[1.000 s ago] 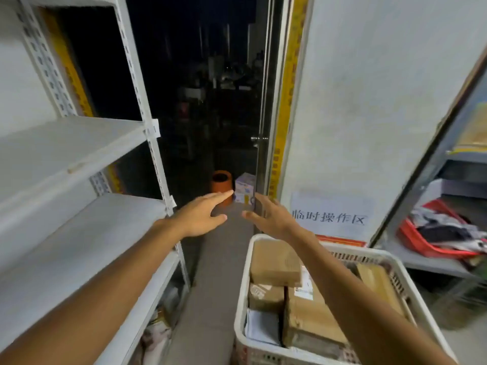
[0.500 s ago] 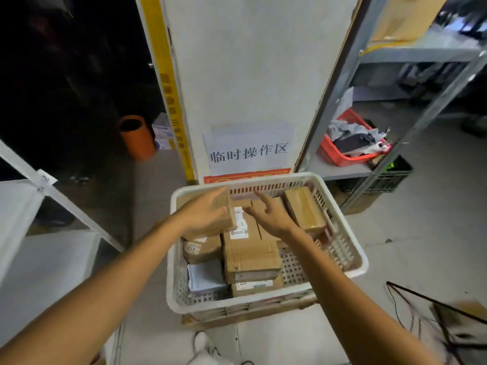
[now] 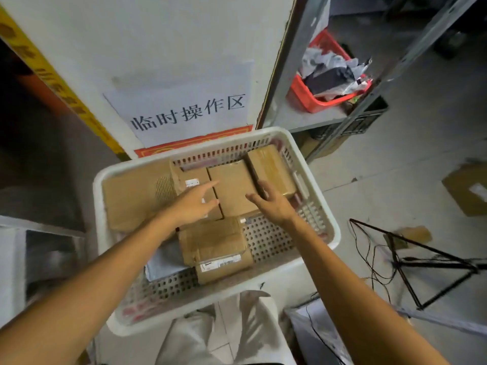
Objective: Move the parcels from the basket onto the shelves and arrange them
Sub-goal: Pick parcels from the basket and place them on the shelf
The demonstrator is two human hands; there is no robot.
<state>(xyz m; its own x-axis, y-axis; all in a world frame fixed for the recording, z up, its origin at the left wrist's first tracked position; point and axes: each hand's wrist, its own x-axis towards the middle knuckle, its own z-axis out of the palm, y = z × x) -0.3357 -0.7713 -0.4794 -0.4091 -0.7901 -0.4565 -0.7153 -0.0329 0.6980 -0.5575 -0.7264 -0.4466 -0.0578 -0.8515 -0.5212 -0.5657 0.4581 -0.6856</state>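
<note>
Reaches into the white perforated basket (image 3: 97, 196) at the centre of the frame with both bare forearms, one from the lower left corner and one from the lower right. Holds the left hand (image 3: 193, 204) palm down with fingers straight, over a labelled brown parcel (image 3: 195, 180). Points the index finger toward the seam with the plain brown parcel (image 3: 232, 188) just right of it, thumb spread apart; grips nothing. Has the right hand (image 3: 271, 204) open too, fingers spread and only lightly bent. Rests the thumb on the plain parcel's near right corner and the fingertips at a taped parcel (image 3: 271, 167) leaning against the basket's right wall; closes on nothing, though cannot tell how firmly it touches. Leaves all parcels in the basket: a large cardboard box (image 3: 131, 196) filling the left side and partly under the left wrist. Nearer the bottom, a stack of brown parcels (image 3: 213, 241) on a barcoded one (image 3: 224, 270), with a grey mailer bag (image 3: 163, 262) to their left under the left forearm. Faces a white wall with a paper sign (image 3: 184, 111) in Chinese characters above the basket and a yellow strip (image 3: 52, 75) slanting at upper left. Shows a metal rack (image 3: 297, 48) at upper right carrying a red basket (image 3: 311, 98) of crumpled bags. Shows also a black wire frame (image 3: 421, 259) with trailing cables on the floor at right, and a white shelf edge (image 3: 10, 259) at lower left.
</note>
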